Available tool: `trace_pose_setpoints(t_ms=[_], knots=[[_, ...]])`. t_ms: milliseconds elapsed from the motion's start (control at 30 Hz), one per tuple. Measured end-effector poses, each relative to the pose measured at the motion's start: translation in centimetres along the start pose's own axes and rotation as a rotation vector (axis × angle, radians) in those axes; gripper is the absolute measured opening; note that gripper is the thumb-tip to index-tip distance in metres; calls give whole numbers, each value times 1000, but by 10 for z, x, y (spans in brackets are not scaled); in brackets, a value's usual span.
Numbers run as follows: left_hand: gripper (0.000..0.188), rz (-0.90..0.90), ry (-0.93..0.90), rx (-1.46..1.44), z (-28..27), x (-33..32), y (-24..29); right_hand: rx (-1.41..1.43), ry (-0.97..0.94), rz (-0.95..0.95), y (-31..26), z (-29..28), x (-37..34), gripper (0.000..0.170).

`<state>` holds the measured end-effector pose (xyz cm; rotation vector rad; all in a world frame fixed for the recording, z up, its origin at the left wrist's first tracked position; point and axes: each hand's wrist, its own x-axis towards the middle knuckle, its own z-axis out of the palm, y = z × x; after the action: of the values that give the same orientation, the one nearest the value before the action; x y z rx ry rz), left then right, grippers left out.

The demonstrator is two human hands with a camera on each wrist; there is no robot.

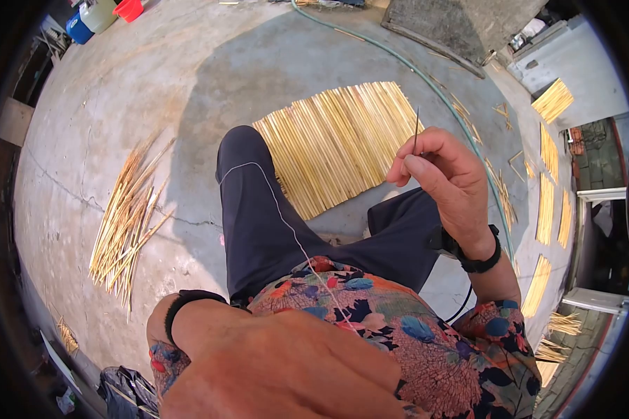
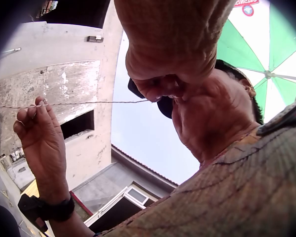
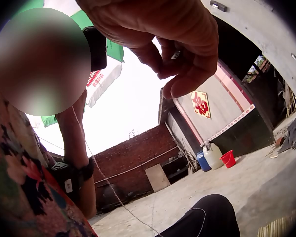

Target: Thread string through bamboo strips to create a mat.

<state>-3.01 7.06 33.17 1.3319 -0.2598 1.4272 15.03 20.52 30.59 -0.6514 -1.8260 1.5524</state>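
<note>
I'm reading the clock from the sitter's lap, with 12 straight ahead. At 2 o'clock the right hand is held up, thumb and fingertips pinching a thin dark needle that stands nearly upright. The left hand is at 6, close up by the face, its curled fingers pinching a pale twisted thread. From there the thread slants down across the floral shirt and drapes over the left knee, around 11.

At 12, just beyond the knees, a mat of straight pale stalks lies flat on the concrete floor, in a broad patch of shade; the left knee hides part of its near edge. A heap of loose stalks fans out at 9, well apart from the mat. A green hose curves from 12 round towards 3, and past it flat bundles of stalks are set out from 2 to 4. Far off at 11 are a blue container, a whitish jug and a red bucket; a grey slab lies at 1. Overhead spreads a green-and-white umbrella.
</note>
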Motion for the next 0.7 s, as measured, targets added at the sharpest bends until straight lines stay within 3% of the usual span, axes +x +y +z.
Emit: trace_pose_setpoints(t_ms=[67, 233, 367, 467, 533, 667, 700], knots=[[22, -5, -22, -3, 1, 3, 0, -5, -1, -2, 1, 0, 0, 12], [3, 466, 380, 452, 27, 36, -16, 11, 8, 6, 1, 0, 1, 12], [2, 507, 388, 431, 24, 41, -16, 3, 2, 0, 0, 0, 1, 12], [1, 462, 235, 431, 19, 43, -13, -1, 4, 1, 0, 0, 0, 12], [1, 498, 359, 440, 25, 38, -18, 6, 13, -3, 0, 1, 0, 13], [1, 475, 327, 442, 24, 35, -16, -11, 6, 10, -2, 0, 0, 12], [1, 458, 402, 445, 29, 37, -15, -15, 5, 14, -2, -1, -1, 13]])
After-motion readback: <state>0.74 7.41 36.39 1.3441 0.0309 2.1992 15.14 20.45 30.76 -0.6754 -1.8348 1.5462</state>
